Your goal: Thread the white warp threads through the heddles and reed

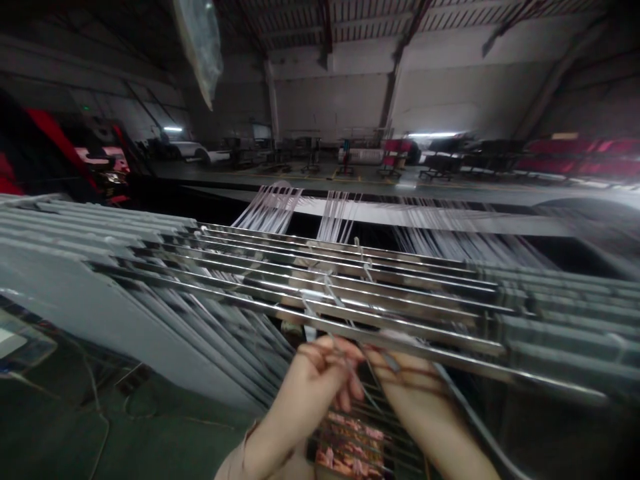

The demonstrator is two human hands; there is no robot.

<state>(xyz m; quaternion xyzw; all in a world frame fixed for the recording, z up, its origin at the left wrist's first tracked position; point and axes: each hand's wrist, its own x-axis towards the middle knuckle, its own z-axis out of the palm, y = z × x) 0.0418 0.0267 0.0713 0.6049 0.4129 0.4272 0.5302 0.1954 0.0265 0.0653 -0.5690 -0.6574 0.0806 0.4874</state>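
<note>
My left hand (327, 370) is just below the nearest metal bar (320, 320), its fingers curled in a pinch. A thin pale cord (330, 290) hangs over the bars and runs down to these fingers; what they hold is too blurred to make out. My right hand (400, 357) reaches in beside it, under the same bar. Its fingers are smeared and partly hidden by the bar. The row of long parallel metal bars belongs to a stack of loom frames, with grey side pieces (150, 327) at the left.
Bundles of white warp threads (270, 210) stretch behind the bars. A clear plastic bag (200, 50) hangs overhead. Loose cables (97, 400) lie on the floor at the left. A patterned, reddish cloth (350, 447) shows beneath my hands. Racks and machines stand far back.
</note>
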